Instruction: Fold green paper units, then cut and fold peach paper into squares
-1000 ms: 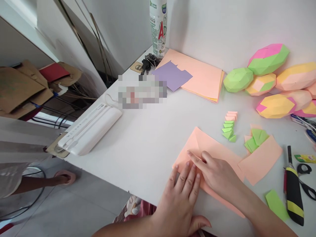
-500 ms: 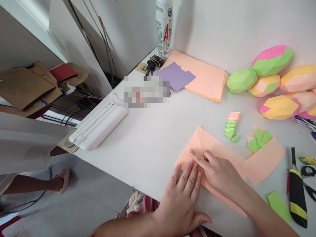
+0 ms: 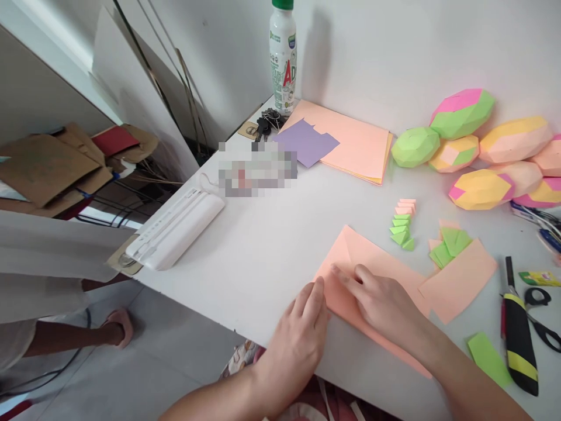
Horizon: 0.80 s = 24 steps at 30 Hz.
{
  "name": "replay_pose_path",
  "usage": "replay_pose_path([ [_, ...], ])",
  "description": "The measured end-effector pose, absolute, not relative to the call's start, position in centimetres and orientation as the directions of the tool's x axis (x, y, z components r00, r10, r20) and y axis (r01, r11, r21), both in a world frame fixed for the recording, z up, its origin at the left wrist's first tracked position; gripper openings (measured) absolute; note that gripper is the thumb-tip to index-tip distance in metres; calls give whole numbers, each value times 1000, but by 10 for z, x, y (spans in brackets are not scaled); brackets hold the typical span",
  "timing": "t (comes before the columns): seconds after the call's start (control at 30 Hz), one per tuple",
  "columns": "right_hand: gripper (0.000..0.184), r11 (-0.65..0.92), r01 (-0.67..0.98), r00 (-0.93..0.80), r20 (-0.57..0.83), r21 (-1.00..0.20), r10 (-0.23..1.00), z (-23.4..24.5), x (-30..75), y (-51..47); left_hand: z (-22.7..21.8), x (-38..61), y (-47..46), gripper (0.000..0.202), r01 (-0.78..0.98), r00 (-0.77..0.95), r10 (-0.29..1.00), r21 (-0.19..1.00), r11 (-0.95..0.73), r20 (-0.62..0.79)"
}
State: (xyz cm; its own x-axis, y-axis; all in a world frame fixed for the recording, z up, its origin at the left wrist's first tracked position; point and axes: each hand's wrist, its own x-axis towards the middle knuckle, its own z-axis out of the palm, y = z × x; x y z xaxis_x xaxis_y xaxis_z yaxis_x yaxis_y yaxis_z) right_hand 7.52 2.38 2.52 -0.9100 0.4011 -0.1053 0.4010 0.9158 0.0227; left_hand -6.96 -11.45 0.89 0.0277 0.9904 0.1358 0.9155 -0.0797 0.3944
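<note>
A folded sheet of peach paper lies on the table with a crease near its top corner. My right hand rests on it, index finger stretched out and pressing the sheet, the other fingers partly curled. At the sheet's left corner is my left hand, its fingers together and bent over the edge; the thumb is mostly hidden. To the right, a smaller peach strip lies beside several folded green pieces. Small folded green and peach triangles form a row beyond the sheet.
A utility knife, scissors and a green paper strip lie at right. Faceted paper shapes stand behind. A white device, a purple sheet, a paper stack and a bottle occupy the left and back. Someone's leg shows beside the table.
My left hand has slid left from lying flat on the sheet to its left corner, and its fingers have closed together. The right index finger stays on the paper. The view has shifted slightly.
</note>
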Motion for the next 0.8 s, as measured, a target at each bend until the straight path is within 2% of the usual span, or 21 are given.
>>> replay_pose_path([
  [0.13,58,917,396,-911,-106,44,399,23,77,24,15,-93,-100,35,902,134,972,382,-201,195],
  [0.33,63,905,425,-899,-106,17,425,21,78,22,23,-114,-83,35,886,303,946,333,-323,111],
  [0.5,69,889,458,-876,-171,0,452,26,75,20,19,-128,-76,26,892,354,919,232,-387,174],
  [0.63,73,888,460,-872,-188,0,452,26,74,22,13,-134,-71,26,894,348,922,233,-381,173],
  [0.7,68,888,460,-871,-201,-19,448,29,75,23,13,-134,-68,25,893,341,926,250,-373,164],
  [0.8,51,889,458,-879,-165,-30,447,39,76,17,15,-133,-65,22,890,337,929,268,-368,155],
])
